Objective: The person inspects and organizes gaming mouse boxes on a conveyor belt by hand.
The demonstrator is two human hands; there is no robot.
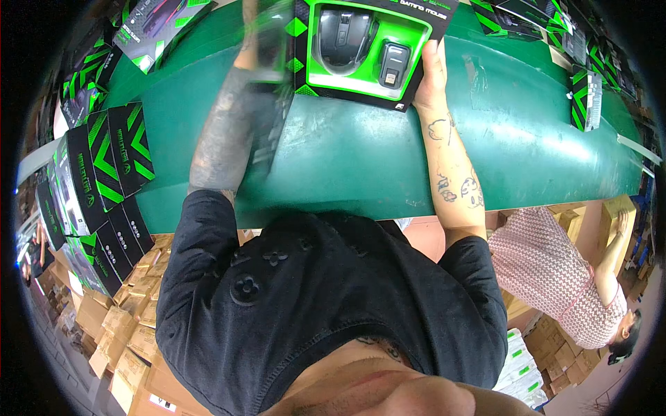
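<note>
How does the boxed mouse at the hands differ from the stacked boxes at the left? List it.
The mouse box lies flat on the green table, its window showing a black mouse; the stacked boxes stand on edge, closed sides out. The right hand grips the mouse box; nothing touches the stack. Both are black with green.

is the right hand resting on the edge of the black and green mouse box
Yes, the right hand grips the right edge of the black and green mouse box, which lies on the green table.

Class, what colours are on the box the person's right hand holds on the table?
The box is black with bright green, seen in the head view.
</note>
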